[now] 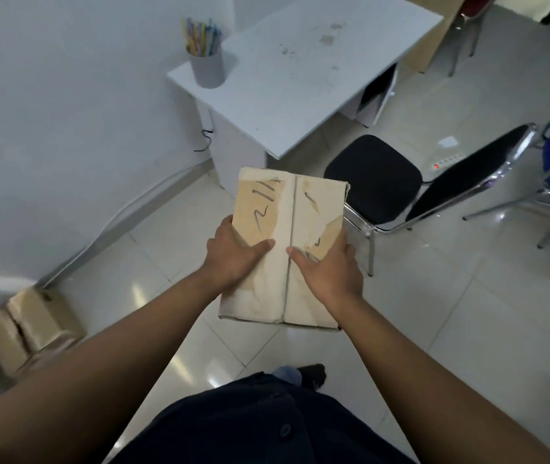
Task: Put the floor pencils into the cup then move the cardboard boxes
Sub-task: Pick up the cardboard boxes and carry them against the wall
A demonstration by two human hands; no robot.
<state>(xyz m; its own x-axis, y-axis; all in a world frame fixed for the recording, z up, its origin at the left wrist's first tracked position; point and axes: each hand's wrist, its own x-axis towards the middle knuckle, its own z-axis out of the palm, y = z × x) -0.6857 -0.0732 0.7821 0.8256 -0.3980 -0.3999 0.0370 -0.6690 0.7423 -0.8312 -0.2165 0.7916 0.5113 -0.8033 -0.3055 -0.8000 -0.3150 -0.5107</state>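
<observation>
The left hand (233, 252) and right hand (328, 262) grip a cardboard box (287, 249) held above the floor, thumbs on top, their other fingers hidden under its sides. Dark scrawled marks on its flaps are unreadable. A second box (29, 326) sits blurred by the wall, and pencils (201, 36) stand in the cup (208, 68) on the desk (303, 68).

A closed cardboard box (288, 249) is held up above the tiled floor (434, 313), just in front of the white desk (313, 72). The left hand (236, 254) grips its left edge and the right hand (328, 266) its right edge, thumbs lying on the top flaps. On the desk's near left corner stands a grey cup (207, 67) full of coloured pencils (201, 37). A second cardboard box (29, 329) sits on the floor well left of the desk, by the wall. A black chair (375, 179) stands just right of the desk.
</observation>
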